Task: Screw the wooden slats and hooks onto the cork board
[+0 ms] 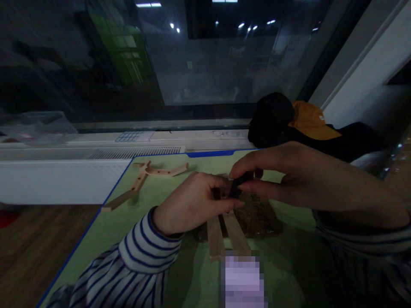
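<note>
Pinching a small dark piece, the right hand is placed to its right, thumb and forefinger closed on it. From my remote post I see the left hand opposite, its thumb and fingers drawn close about the piece's near left end; whether they grip it or only rest against it, I cannot tell. The piece is above the middle of the green table, its long axis apparently slanting from near left to far right, both ends partly hidden by fingers. Below, two wooden slats point toward the near side, splaying slightly. A brown packet extends to their right. At far left, well apart, lies an angled wooden frame; beyond the table's far right edge I note an orange cap beside a black item.
</note>
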`<state>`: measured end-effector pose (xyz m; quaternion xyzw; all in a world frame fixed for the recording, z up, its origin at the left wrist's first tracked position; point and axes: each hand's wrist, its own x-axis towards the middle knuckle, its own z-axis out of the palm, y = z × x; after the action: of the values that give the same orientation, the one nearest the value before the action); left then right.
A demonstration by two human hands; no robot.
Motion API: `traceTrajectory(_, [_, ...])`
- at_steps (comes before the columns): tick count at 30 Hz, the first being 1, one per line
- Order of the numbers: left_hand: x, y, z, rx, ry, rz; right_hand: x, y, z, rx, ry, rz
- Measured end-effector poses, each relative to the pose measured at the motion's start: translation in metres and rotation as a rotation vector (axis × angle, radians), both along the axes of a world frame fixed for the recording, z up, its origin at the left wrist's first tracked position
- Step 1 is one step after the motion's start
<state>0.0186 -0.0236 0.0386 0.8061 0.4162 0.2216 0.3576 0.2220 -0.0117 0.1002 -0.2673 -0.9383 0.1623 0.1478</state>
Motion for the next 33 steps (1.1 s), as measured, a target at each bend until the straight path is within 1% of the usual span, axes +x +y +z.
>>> traceTrajectory(2, [0.0012,-0.0005,-0.0002,0.003,-0.022,0.011,0.0001,-0.0009,0.0008,-0.001,-0.012,-0.01])
traceTrajectory(8, [0.0015,-0.0022,0.0013,0.043,0.001,0.003,0.0005,-0.0032,0.002,-0.013,0.002,0.001])
traceTrajectory(14, [0.0006,-0.0014,-0.0013,0.064,0.024,0.012,0.0007,-0.0011,0.0015,-0.017,0.044,0.077])
traceTrajectory(22, [-0.0004,-0.0018,0.0035,0.058,0.072,-0.007,-0.0021,-0.0018,0.0009,-0.007,0.018,0.061])
traceTrajectory(26, [-0.0015,-0.0018,0.003,0.042,0.086,-0.007,-0.0034,-0.0023,0.0002,0.013,0.022,0.047])
traceTrajectory(30, [-0.0033,-0.001,0.0022,0.024,0.086,-0.04,-0.0064,-0.0024,-0.0007,0.006,0.02,0.046])
traceTrajectory(33, [-0.0043,-0.0007,0.0032,0.008,0.091,-0.059,-0.0089,-0.0029,-0.0016,0.029,0.017,0.025])
